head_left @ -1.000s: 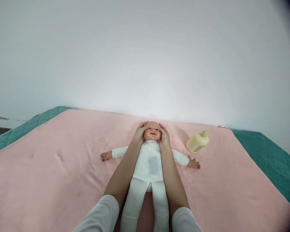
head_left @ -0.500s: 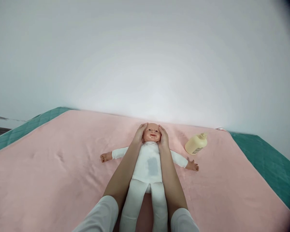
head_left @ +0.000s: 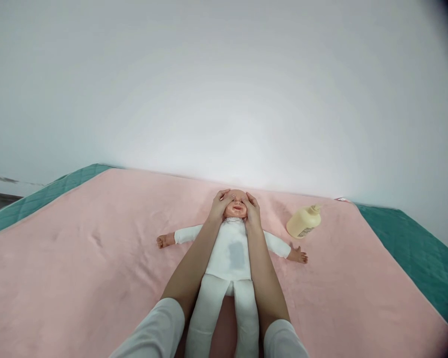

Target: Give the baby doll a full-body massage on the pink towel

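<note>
A baby doll (head_left: 229,253) with a white cloth body lies on its back, arms spread and legs toward me. A grey-blue patch marks its chest. My left hand (head_left: 219,205) cups one side of the doll's head, its thumb resting near the eye. On the opposite side my right hand (head_left: 252,208) curves around the head in the same way, thumb also by the eye. Between them the doll's mouth and forehead show, while the thumbs partly cover the eyes. My forearms run along both sides of the doll's body.
To the right of the doll, a pale yellow pump bottle (head_left: 303,222) leans at a tilt on the pink sheet (head_left: 97,278). Green quilted bedding (head_left: 414,248) shows at both sides. A white wall (head_left: 224,89) rises behind the bed.
Both thumbs have moved inward over the doll's face, from the sides of the head to the eyes. Doll and bottle keep their places.
</note>
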`<state>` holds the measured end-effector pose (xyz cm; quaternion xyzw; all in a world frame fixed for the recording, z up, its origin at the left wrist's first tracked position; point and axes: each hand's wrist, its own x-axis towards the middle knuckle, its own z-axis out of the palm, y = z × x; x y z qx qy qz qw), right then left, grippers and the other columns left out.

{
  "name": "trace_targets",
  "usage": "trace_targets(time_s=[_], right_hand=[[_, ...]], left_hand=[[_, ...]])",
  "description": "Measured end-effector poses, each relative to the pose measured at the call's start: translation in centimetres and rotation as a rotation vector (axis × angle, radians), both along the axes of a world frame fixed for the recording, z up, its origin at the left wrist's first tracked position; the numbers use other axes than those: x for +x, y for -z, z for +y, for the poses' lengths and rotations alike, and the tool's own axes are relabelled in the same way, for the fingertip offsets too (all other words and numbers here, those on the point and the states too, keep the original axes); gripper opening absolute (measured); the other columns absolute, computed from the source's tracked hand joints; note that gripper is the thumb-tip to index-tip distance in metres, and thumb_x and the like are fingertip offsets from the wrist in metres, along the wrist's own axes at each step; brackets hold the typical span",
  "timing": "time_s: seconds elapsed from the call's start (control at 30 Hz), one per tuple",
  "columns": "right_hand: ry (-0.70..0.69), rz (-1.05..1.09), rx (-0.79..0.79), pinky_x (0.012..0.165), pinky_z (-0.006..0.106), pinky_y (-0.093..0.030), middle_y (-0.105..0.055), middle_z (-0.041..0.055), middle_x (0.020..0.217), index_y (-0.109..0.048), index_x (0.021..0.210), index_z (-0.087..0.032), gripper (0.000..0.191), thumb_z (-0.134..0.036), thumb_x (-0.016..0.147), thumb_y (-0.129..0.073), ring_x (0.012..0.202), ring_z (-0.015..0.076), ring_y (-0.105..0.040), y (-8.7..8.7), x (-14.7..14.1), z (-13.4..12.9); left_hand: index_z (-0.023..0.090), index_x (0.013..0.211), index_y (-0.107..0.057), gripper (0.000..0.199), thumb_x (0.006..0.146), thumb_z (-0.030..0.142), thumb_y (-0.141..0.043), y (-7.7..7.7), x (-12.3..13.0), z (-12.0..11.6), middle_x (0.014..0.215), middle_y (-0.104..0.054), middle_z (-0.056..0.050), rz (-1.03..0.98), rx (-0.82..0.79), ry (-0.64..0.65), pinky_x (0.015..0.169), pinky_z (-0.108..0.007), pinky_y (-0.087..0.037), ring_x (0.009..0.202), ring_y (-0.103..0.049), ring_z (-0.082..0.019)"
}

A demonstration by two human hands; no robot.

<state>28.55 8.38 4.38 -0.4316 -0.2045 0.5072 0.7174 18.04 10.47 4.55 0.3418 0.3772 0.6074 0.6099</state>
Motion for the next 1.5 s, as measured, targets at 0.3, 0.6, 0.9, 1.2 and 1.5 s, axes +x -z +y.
trace_targets(time_s=[0.3, 0.6, 0.9, 1.2, 1.5], right_hand=[[-0.002, 0.013, -0.012, 0.080, 0.030, -0.055, -0.068, 0.0026, 0.098, -0.064, 0.103, -0.019, 0.046, -0.028, 0.060, -0.078, 0.089, 0.0163, -0.065, 0.0, 0.0, 0.2], [-0.005, 0.065, -0.027, 0.078, 0.031, -0.055, -0.070, 0.0009, 0.089, -0.065, 0.099, -0.020, 0.038, -0.024, 0.062, -0.073, 0.083, 0.0163, -0.065, -0.2, 0.2, 0.2], [-0.018, 0.124, -0.014, 0.078, 0.037, -0.055, -0.071, 0.0010, 0.086, -0.066, 0.094, -0.020, 0.034, -0.022, 0.060, -0.069, 0.081, 0.0185, -0.066, 0.3, 0.5, 0.5], [0.015, 0.152, -0.050, 0.080, 0.037, -0.056, -0.071, 0.0024, 0.088, -0.067, 0.095, -0.019, 0.030, -0.025, 0.066, -0.065, 0.083, 0.0190, -0.067, -0.3, 0.2, 0.3], [0.010, 0.024, -0.012, 0.079, 0.032, -0.056, -0.069, 0.0049, 0.099, -0.064, 0.105, -0.017, 0.052, -0.027, 0.057, -0.081, 0.087, 0.0182, -0.066, -0.3, 0.1, -0.2]], left_hand=[[0.017, 0.097, -0.061, 0.043, 0.060, 0.026, -0.079, -0.7, -0.1, -0.5, 0.093, -0.063, -0.004, -0.095, -0.037, 0.043, 0.079, -0.031, -0.050, 0.082, -0.062, -0.016], [0.017, 0.094, -0.064, 0.037, 0.061, 0.024, -0.077, -1.3, -0.5, -0.5, 0.092, -0.065, -0.004, -0.155, -0.080, 0.073, 0.080, -0.033, -0.048, 0.082, -0.062, -0.017], [0.018, 0.095, -0.068, 0.035, 0.062, 0.021, -0.075, -1.1, -0.8, 0.0, 0.092, -0.068, -0.006, -0.169, -0.152, 0.077, 0.084, -0.036, -0.049, 0.085, -0.063, -0.019], [0.017, 0.092, -0.068, 0.030, 0.066, 0.029, -0.077, -1.2, -0.7, -0.2, 0.093, -0.069, -0.006, -0.169, -0.131, 0.061, 0.084, -0.035, -0.050, 0.086, -0.064, -0.020], [0.015, 0.098, -0.064, 0.050, 0.054, 0.025, -0.085, -0.7, -0.1, -0.5, 0.096, -0.065, -0.007, -0.089, -0.028, 0.024, 0.084, -0.036, -0.050, 0.085, -0.064, -0.018]])
